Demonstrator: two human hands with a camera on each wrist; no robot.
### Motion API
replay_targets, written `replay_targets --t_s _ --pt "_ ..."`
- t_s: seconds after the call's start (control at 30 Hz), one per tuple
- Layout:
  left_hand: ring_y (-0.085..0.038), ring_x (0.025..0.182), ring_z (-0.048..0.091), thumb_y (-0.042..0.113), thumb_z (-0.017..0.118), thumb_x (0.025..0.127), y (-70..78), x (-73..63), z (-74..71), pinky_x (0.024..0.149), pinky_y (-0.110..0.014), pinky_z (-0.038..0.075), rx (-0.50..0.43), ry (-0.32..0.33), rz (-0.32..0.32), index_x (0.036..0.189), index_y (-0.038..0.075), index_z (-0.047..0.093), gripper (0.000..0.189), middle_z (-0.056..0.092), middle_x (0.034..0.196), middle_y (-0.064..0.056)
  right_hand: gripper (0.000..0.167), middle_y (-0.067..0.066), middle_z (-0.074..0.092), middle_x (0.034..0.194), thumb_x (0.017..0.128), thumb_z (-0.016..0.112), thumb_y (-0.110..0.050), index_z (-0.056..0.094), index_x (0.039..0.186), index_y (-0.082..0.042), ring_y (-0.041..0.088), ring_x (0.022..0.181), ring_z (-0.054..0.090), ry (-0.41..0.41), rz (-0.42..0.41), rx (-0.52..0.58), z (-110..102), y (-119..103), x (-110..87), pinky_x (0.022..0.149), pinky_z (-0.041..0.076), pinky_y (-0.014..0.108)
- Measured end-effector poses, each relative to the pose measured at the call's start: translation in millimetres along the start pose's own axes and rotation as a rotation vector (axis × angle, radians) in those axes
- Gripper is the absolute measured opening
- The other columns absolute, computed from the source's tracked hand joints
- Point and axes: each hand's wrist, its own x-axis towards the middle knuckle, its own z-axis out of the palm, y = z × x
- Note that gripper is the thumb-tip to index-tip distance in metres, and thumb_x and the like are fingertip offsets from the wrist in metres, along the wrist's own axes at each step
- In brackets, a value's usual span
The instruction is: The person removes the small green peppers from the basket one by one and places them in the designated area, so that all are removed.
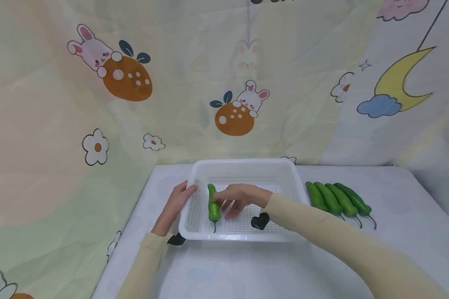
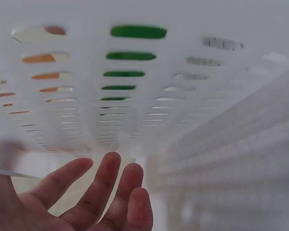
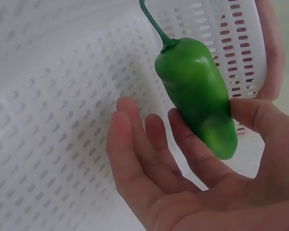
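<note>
In the head view a white perforated plastic basket (image 1: 243,236) stands on the table. My right hand (image 1: 241,197) is inside it, pinching a green pepper (image 1: 214,207) between thumb and index finger near the left side. The right wrist view shows this pepper (image 3: 192,82) close up, stem pointing up, with the other fingers of the right hand (image 3: 183,183) spread beside it. At the basket's left rim my left hand (image 1: 176,203) holds on with its thumb over the edge. From the left wrist view, the left hand's fingers (image 2: 108,192) lie under the basket's perforated surface.
Several green peppers (image 1: 340,199) lie side by side on the white table (image 1: 217,270), just right of the basket. Behind the table hangs a patterned cloth (image 1: 194,104) with rabbits, flowers and a moon.
</note>
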Motion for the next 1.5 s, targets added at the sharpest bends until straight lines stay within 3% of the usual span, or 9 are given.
replay_targets --t_s 0.23,0.63,0.83,1.13,1.5 --pt "-0.029 0.099 0.073 0.040 0.049 0.104 -3.7 -3.0 -1.9 0.075 -0.039 0.065 -0.012 0.011 0.003 0.148 0.020 0.047 0.048 0.065 0.130 -0.019 0.045 0.017 0.068 0.118 0.092 0.061 -0.044 0.068 0.109 -0.003 0.037 0.104 0.072 -0.006 -0.003 -0.026 -13 -5 -23.0 0.085 0.063 0.042" --pt "-0.026 0.093 0.074 0.040 0.047 0.105 -3.2 -3.6 -2.6 0.073 -0.037 0.065 -0.005 0.009 -0.009 0.147 0.020 0.049 0.046 0.067 0.126 -0.019 0.040 0.018 0.068 0.118 0.095 0.059 -0.043 0.070 0.107 -0.007 0.033 0.098 0.074 -0.038 -0.056 -0.088 -34 -4 -68.3 0.084 0.063 0.040" --pt "-0.026 0.095 0.073 0.041 0.046 0.105 -2.6 -2.5 -2.1 0.075 -0.037 0.065 -0.007 0.008 -0.021 0.148 0.022 0.048 0.046 0.067 0.127 -0.017 0.040 0.018 0.067 0.120 0.096 0.058 -0.043 0.071 0.110 -0.007 0.031 0.098 0.074 -0.014 -0.049 -0.108 -49 1 -85.7 0.087 0.063 0.040" --pt "-0.024 0.093 0.074 0.040 0.046 0.105 -5.4 -2.3 -0.4 0.075 -0.037 0.065 -0.002 0.013 -0.022 0.148 0.022 0.048 0.046 0.067 0.127 -0.017 0.039 0.013 0.069 0.113 0.098 0.057 -0.042 0.071 0.113 -0.008 0.030 0.098 0.075 -0.011 -0.029 -0.076 -75 22 -107.2 0.085 0.063 0.038" --pt "-0.026 0.092 0.074 0.041 0.046 0.105 -1.8 -0.3 2.4 0.072 -0.036 0.064 -0.020 -0.003 0.010 0.147 0.021 0.050 0.046 0.068 0.124 -0.018 0.038 0.013 0.071 0.119 0.103 0.054 -0.035 0.066 0.121 -0.005 0.031 0.106 0.073 -0.056 -0.058 0.028 -117 46 -156.2 0.090 0.062 0.040"
